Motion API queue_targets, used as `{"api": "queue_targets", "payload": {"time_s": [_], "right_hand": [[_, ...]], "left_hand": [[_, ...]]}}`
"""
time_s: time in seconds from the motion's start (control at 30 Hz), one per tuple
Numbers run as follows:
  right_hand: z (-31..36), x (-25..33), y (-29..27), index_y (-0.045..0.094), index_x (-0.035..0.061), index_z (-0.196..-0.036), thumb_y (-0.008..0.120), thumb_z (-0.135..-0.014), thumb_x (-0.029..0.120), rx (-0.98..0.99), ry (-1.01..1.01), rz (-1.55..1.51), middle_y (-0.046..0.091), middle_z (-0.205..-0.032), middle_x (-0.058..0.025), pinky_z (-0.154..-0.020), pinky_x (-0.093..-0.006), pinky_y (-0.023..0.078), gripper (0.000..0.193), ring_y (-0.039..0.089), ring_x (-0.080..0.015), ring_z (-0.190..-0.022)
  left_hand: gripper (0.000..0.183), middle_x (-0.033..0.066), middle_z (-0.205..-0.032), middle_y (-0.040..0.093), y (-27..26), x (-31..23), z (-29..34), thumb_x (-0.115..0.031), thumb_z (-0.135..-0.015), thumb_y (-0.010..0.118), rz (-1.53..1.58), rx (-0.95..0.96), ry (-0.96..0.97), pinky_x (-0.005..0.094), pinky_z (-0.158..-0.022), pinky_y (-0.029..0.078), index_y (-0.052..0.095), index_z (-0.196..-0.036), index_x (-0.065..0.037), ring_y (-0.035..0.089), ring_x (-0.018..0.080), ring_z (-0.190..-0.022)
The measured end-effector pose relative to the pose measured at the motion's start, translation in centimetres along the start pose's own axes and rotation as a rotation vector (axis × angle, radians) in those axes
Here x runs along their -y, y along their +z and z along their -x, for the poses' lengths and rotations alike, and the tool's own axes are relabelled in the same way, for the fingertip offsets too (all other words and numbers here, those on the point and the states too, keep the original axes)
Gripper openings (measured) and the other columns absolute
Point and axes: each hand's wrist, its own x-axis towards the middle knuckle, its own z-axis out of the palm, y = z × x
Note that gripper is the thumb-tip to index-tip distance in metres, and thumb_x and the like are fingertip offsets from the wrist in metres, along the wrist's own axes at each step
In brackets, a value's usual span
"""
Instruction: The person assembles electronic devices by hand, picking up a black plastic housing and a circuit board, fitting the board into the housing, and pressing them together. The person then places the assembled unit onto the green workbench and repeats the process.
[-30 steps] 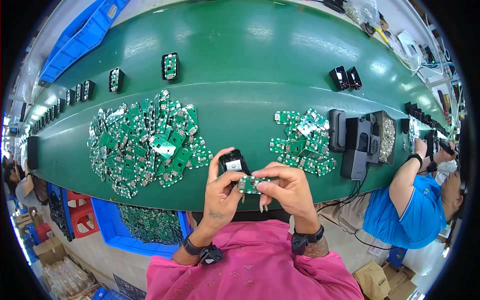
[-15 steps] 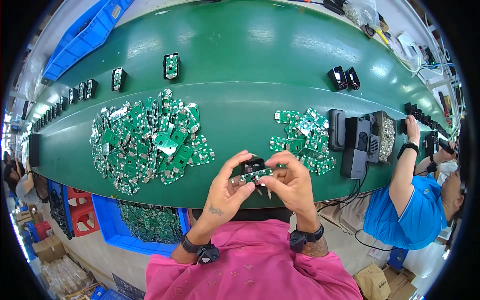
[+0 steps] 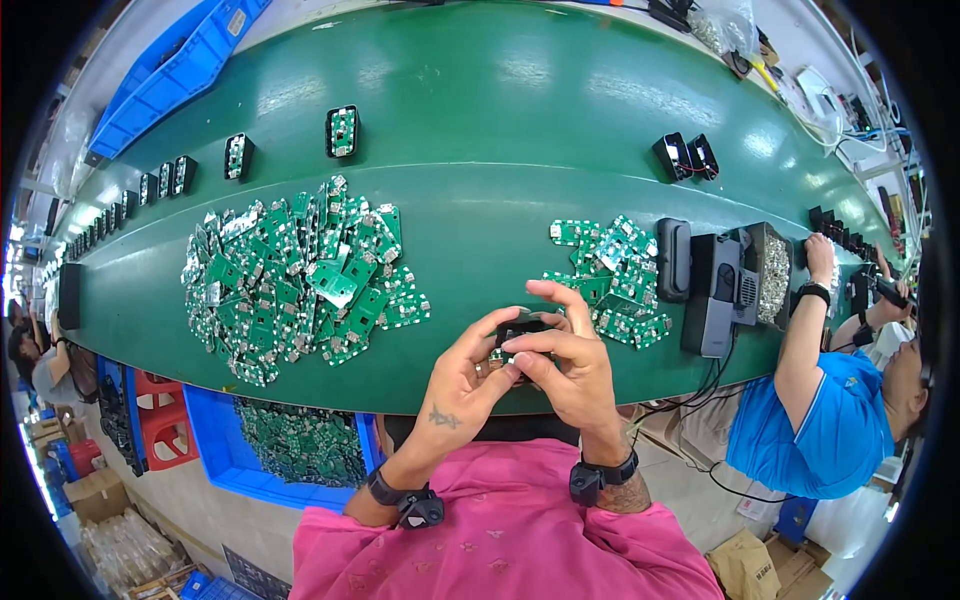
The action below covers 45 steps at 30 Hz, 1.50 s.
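Observation:
Close to the table's front edge, both my hands are closed about a small black plastic housing (image 3: 517,327). My left hand (image 3: 468,372) grips it from the left side. My right hand (image 3: 568,365) pinches at its near face with thumb and fingers, the index finger raised above. Most of the housing and the green circuit board seen there earlier are hidden by my fingers. A large heap of green circuit boards (image 3: 290,285) lies left of my hands. Beyond my right hand is a smaller pile of boards (image 3: 610,265).
A black housing with a board in it (image 3: 342,132) stands farther back, with several more in a row leftward. Two open black housings (image 3: 686,157) sit back right. Grey devices (image 3: 714,290) and a box of small metal parts (image 3: 773,275) stand near a co-worker in blue (image 3: 815,420).
My right hand has moved in over the housing's near face, and its fingers now cover the circuit board. The co-worker's hand at the right has shifted slightly.

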Motion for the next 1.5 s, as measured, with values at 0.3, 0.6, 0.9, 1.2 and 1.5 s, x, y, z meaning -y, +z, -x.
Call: {"api": "queue_targets", "payload": {"time_s": [0.3, 0.6, 0.9, 1.2, 1.5], "right_hand": [[0.3, 0.3, 0.0, 0.079, 0.0083, -0.099, 0.075, -0.082, 0.007, 0.085, 0.001, -0.061, 0.046, -0.144, -0.0156, -0.106, -0.0435, 0.038, 0.017, 0.047, -0.0271, -0.131], [0.6, 1.0, 1.1, 0.074, 0.0055, -0.089, 0.073, -0.085, 0.012, -0.110, -0.043, 0.077, 0.053, -0.133, -0.0147, -0.100, -0.0439, 0.041, 0.008, 0.053, -0.0272, -0.119], [0.4, 3.5, 0.8, 0.065, 0.0007, -0.086, 0.070, -0.081, 0.000, -0.122, -0.233, 0.395, 0.059, -0.072, -0.0093, -0.057, -0.0368, 0.043, 0.007, 0.055, -0.0268, -0.062], [-0.6, 4.2, -0.3, 0.065, 0.0008, -0.079, 0.071, -0.077, -0.001, 0.060, -0.226, 0.331, 0.058, -0.065, -0.0076, -0.055, -0.0360, 0.042, 0.007, 0.054, -0.0242, -0.058], [-0.9, 4.3, -0.5, 0.063, 0.0006, -0.079, 0.068, -0.076, -0.002, 0.149, -0.147, 0.328, 0.059, -0.068, -0.0106, -0.057, -0.0389, 0.045, 0.006, 0.056, -0.0282, -0.060]], "left_hand": [[0.054, 0.0157, -0.125, 0.062, -0.5, 0.5, 0.0, 0.001, -0.096, 0.059, -0.023, 0.026, -0.021, 0.0312, -0.096, 0.053, 0.039, -0.147, -0.003, 0.061, 0.0181, -0.114], [0.052, 0.0136, -0.124, 0.062, 0.0, 1.2, 0.5, 0.005, -0.095, 0.058, -0.143, -0.045, 0.052, 0.0290, -0.092, 0.054, 0.044, -0.144, -0.002, 0.062, 0.0156, -0.110], [0.048, 0.0174, -0.124, 0.065, -0.2, -0.5, 0.7, 0.011, -0.088, 0.061, -0.531, -0.195, 0.335, 0.0311, -0.083, 0.058, 0.057, -0.134, -0.001, 0.068, 0.0223, -0.104], [0.048, 0.0155, -0.128, 0.063, -0.5, -1.8, 1.0, 0.010, -0.089, 0.062, -0.709, -0.112, 0.375, 0.0292, -0.088, 0.057, 0.056, -0.136, 0.000, 0.065, 0.0192, -0.110], [0.051, 0.0184, -0.123, 0.065, -0.6, -2.2, 0.9, 0.011, -0.084, 0.064, -0.832, -0.109, 0.440, 0.0313, -0.082, 0.058, 0.060, -0.132, -0.005, 0.069, 0.0245, -0.104]]}}
